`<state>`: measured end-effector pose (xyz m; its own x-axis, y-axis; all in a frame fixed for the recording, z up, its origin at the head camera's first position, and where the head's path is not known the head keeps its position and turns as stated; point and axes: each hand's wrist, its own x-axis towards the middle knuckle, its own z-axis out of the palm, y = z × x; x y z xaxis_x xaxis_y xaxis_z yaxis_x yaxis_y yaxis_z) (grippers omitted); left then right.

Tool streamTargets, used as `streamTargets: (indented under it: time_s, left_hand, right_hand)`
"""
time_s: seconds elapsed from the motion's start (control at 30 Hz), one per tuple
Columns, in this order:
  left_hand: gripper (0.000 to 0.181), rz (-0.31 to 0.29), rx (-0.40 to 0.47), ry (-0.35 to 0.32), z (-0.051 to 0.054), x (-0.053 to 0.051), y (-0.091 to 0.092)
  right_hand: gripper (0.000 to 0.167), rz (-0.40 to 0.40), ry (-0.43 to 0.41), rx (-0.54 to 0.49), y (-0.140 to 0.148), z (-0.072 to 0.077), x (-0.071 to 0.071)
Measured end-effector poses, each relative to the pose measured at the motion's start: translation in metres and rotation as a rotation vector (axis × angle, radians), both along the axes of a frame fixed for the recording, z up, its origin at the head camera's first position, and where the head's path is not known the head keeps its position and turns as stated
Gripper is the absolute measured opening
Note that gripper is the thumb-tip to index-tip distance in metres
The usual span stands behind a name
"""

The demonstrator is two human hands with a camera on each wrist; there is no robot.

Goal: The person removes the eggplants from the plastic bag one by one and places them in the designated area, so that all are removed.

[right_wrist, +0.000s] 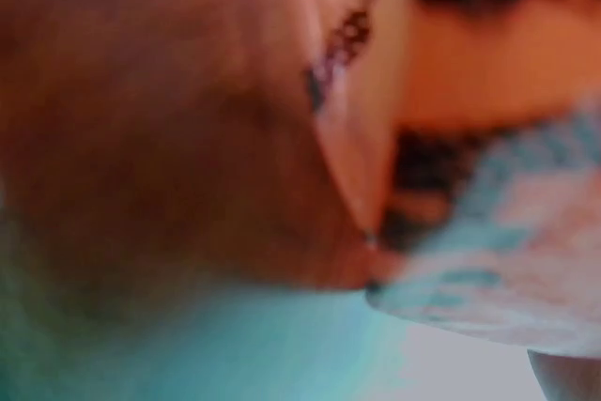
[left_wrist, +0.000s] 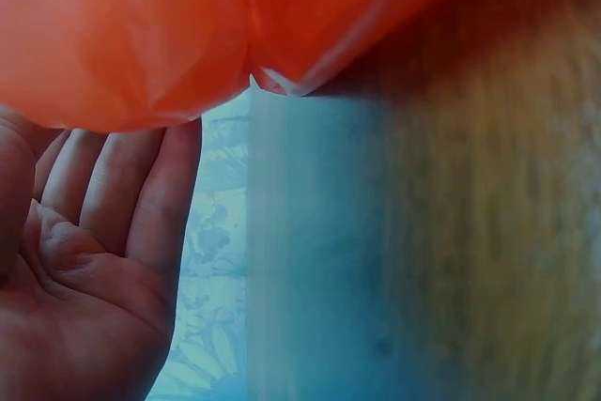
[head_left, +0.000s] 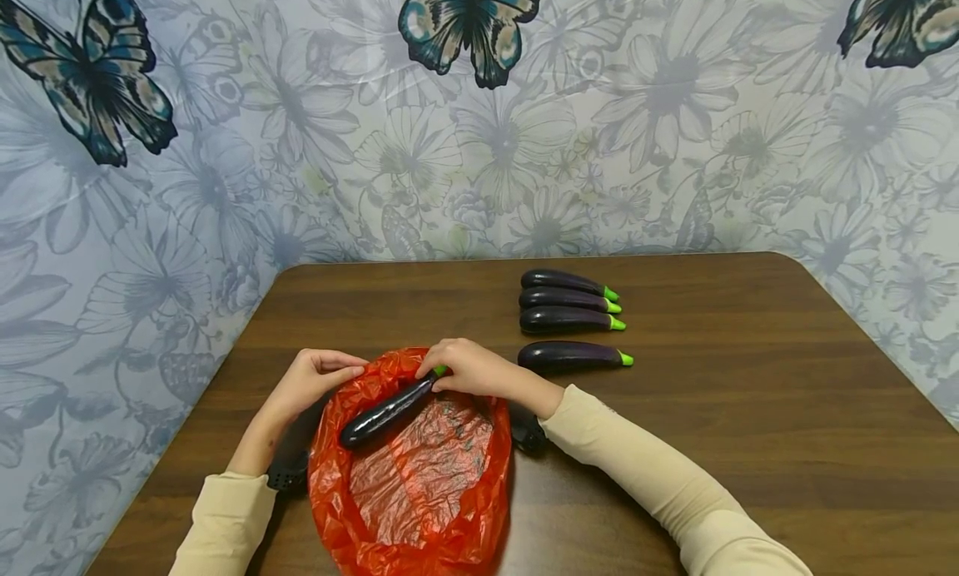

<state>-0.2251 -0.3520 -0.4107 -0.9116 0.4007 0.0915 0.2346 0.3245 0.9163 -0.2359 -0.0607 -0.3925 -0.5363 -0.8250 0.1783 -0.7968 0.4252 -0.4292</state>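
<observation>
A red plastic bag (head_left: 408, 538) stands with its mouth spread wide on the table in the head view. My right hand (head_left: 468, 368) pinches a dark, glossy eggplant (head_left: 390, 412) by its green stem end. The eggplant lies slantwise over the bag's mouth, its thick end toward the left rim. At the bag's upper left rim, my left hand (head_left: 318, 380) pinches the plastic between thumb and fingers. From below, the left wrist view shows that hand's palm, with the fingertips hidden behind the bag (left_wrist: 122, 35). The right wrist view is blurred, with reddish plastic (right_wrist: 498, 63) and dark print.
Several more eggplants (head_left: 565, 319) lie at the back of the brown wooden table (head_left: 719, 376), stems to the right; one eggplant (head_left: 569, 356) sits slightly nearer. Behind the table hangs a flower-patterned backdrop (head_left: 509, 168) with butterflies.
</observation>
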Motion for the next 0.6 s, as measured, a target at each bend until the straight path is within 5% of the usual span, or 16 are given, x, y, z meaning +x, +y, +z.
streamTargets:
  time_s: [0.6]
  left_hand:
    - [0.023,0.019,-0.006,-0.008,0.002,0.002,0.001]
  right_hand:
    - [0.023,0.006,0.024,-0.089,0.013,0.008,0.006]
